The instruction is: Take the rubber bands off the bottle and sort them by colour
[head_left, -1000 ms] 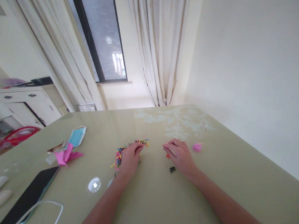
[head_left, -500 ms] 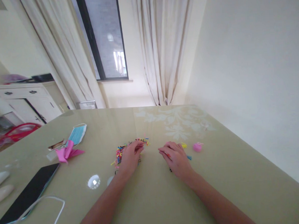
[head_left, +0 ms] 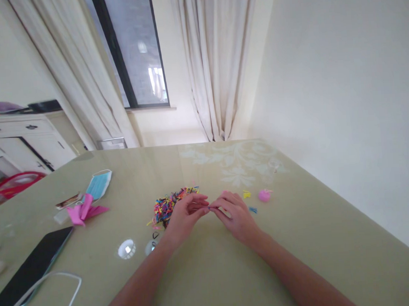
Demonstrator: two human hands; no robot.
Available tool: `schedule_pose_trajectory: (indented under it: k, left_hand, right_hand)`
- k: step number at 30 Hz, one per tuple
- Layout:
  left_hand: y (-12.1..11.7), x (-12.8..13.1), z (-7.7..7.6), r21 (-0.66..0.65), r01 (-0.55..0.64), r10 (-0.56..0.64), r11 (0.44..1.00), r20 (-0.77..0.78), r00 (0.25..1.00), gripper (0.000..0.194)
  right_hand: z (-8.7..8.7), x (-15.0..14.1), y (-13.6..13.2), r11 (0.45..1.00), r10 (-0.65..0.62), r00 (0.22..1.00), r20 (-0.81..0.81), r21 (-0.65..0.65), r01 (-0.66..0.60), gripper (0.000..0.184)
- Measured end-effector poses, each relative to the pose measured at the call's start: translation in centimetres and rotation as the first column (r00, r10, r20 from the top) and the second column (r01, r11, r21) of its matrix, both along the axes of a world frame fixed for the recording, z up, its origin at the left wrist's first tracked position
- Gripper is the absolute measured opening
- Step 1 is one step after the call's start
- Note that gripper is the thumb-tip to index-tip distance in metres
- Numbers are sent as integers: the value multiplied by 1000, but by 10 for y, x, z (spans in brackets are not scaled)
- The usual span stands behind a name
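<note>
My left hand (head_left: 187, 214) and my right hand (head_left: 235, 214) meet fingertip to fingertip above the table. Both are closed in a pinch. Between the tips shows a sliver of purple-blue, which looks like a small rubber band (head_left: 209, 209); the fingers hide most of it. Behind and left of my left hand lies a pile of small multicoloured rubber bands (head_left: 164, 209), partly covered by that hand. Right of my right hand lie a few yellow bands (head_left: 246, 194), some blue bands (head_left: 253, 210) and a round pink object (head_left: 264, 195).
On the left of the glossy table (head_left: 212, 282) are a pink folded-paper piece (head_left: 85, 211), a blue face mask (head_left: 99, 185), a dark tablet-like slab (head_left: 33, 269) and a white cable (head_left: 73, 299). A clear dome-like piece (head_left: 127, 249) sits near my left forearm. A wall stands along the right.
My left hand has moved right, off the pile, to my right hand. Their fingertips now meet. The view has shifted slightly, and more of the pile shows.
</note>
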State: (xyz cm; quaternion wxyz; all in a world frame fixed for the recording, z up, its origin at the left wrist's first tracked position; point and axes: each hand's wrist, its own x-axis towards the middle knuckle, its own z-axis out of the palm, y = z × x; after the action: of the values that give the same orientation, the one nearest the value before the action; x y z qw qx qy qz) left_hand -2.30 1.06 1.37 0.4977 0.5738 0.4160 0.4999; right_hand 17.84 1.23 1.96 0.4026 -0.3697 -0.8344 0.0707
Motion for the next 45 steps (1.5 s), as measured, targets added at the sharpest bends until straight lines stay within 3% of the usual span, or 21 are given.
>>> schedule_pose_trajectory:
  k: [6, 17, 19, 21, 23, 26, 27, 29, 31, 34, 38, 42, 45]
  left_hand:
    - [-3, 5, 3, -9, 21, -20, 1000, 57, 998, 36]
    - [-4, 6, 4, -45, 52, -49, 998, 55, 997, 36]
    - [-2, 3, 2, -22, 47, -47, 999, 9, 999, 36]
    - [1, -3, 0, 54, 0, 8, 999, -155, 988, 31]
    - [4, -10, -3, 210, -71, 159, 975, -436, 886, 22]
    - [6, -20, -8, 398, -69, 373, 915, -764, 526, 17]
    - [7, -22, -9, 407, -49, 388, 912, -818, 425, 17]
    - [8, -24, -10, 384, -16, 370, 923, -877, 308, 18]
    - [10, -25, -11, 366, 2, 351, 931, -895, 274, 19]
    - [12, -25, -10, 365, 1, 350, 931, -894, 280, 20]
    - [15, -26, -10, 383, -23, 372, 924, -881, 291, 19]
    - [19, -23, -12, 413, -36, 409, 910, -880, 239, 19]
    - [22, -20, -15, 451, -27, 447, 892, -871, 205, 18]
  right_hand:
    - [3, 7, 4, 1000, 20, 999, -45, 25, -19, 10]
    - [3, 14, 8, 996, 92, 994, -60, 28, -90, 18]
    - [7, 16, 10, 996, 92, 989, -119, 5, -92, 22]
    - [15, 21, 11, 994, 73, 972, -225, -62, -89, 24]
    - [24, 28, 13, 988, 37, 943, -331, -127, -84, 22]
    - [36, 41, 16, 988, -9, 903, -429, -145, -59, 17]
    - [38, 45, 17, 989, -17, 893, -449, -141, -52, 16]
    - [40, 51, 18, 989, -25, 880, -475, -138, -46, 14]
    - [40, 56, 20, 989, -26, 875, -484, -139, -48, 11]
    - [40, 63, 24, 990, -25, 872, -489, -131, -45, 11]
    - [39, 78, 34, 990, -104, 897, -430, -129, 53, 16]
    - [34, 99, 48, 963, -237, 964, -117, -161, 217, 19]
    - [29, 111, 53, 940, -238, 962, 134, -218, 263, 21]
